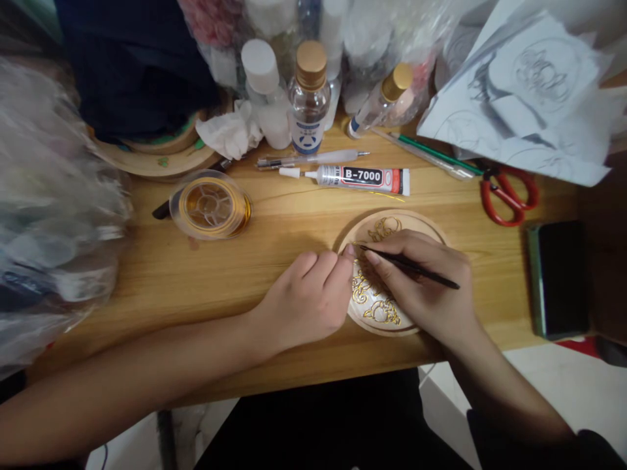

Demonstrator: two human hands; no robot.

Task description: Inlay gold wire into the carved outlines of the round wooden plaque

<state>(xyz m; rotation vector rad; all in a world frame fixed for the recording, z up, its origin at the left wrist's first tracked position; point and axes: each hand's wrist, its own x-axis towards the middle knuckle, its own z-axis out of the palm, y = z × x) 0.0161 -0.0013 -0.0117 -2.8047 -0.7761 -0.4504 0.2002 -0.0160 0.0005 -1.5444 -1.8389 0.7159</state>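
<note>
Black cloth (pixel 333 424) covers the person's lap, smooth and matte, with pale floor (pixel 563 385) showing to either side. Just beyond, the left hand (pixel 318 297) is loosely curled, its fingertips at the left edge of a round wooden disc (pixel 426 224); whether they pinch anything cannot be told. The right hand (pixel 431 281), closed in a pencil-like grip, rests over the disc and holds a slim dark tool (pixel 431 273), its tip near the left fingertips. Curling gold outlines (pixel 382 313), shiny as wire, decorate the disc's face; the hands hide much of it.

To the right lies a dark-screened phone (pixel 561 277); to the left, a clear plastic spool (pixel 210 205) wound with amber strand. Behind the disc come a glue tube (pixel 362 177) marked B-7000, red-handled scissors (pixel 533 188) and a translucent pen (pixel 337 156). Farther back stand crumpled tissue (pixel 232 130), a gold-capped bottle (pixel 309 111) and drawn-on papers (pixel 529 98). Under them, the streaked, yellow-brown wooden table (pixel 171 281) runs back towards crowded plastic wrapping (pixel 372 32).
</note>
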